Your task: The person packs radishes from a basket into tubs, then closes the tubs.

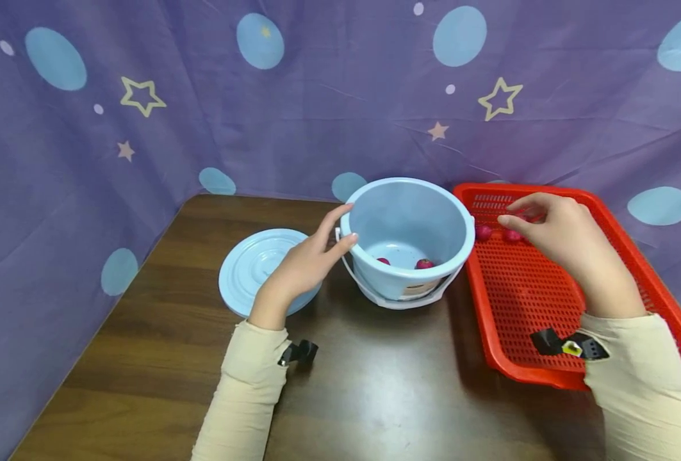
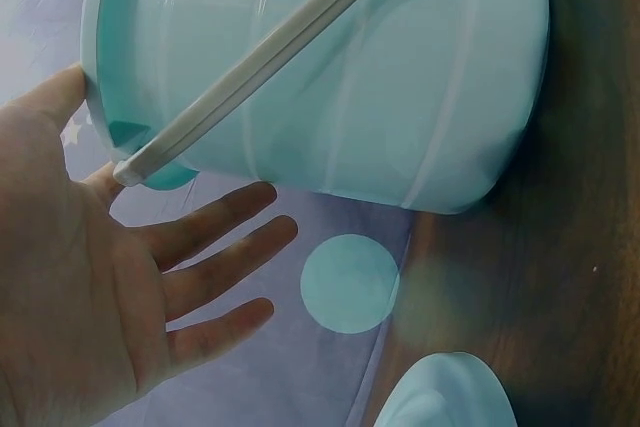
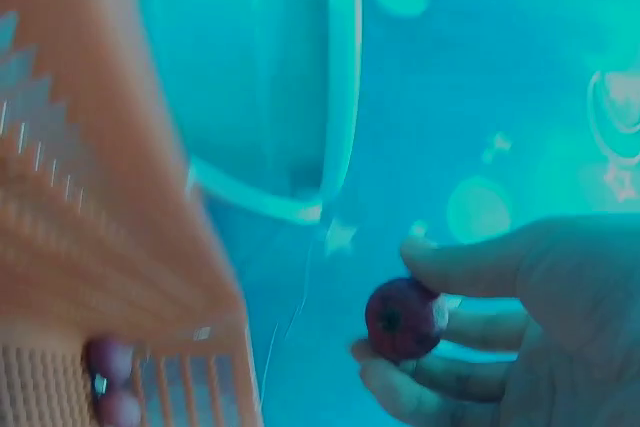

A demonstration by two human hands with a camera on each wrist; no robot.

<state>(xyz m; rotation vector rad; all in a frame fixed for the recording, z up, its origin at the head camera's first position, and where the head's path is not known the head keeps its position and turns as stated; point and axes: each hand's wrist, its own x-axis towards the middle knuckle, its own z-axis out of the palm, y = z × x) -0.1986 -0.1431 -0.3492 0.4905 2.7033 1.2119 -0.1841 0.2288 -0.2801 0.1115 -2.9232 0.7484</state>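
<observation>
A light blue bucket (image 1: 382,280) stands upright on the table, its handle lowered at the front. My left hand (image 1: 302,266) touches the left of its rim with thumb and index finger; the other fingers spread out straight in the left wrist view. Inside the bucket, small round red fruits (image 1: 424,264) lie on the bottom. Above the red basket, my right hand (image 1: 565,234) pinches one small round red fruit (image 3: 404,319) between thumb and fingers. That fruit is mostly hidden in the head view. More red fruits (image 1: 483,232) lie at the basket's far end.
The red plastic basket (image 1: 492,339) stands right of the bucket, close beside it. A round light blue lid (image 1: 254,266) lies flat on the left, partly behind my left hand. A purple patterned curtain (image 1: 317,141) hangs behind the brown wooden table (image 1: 340,390).
</observation>
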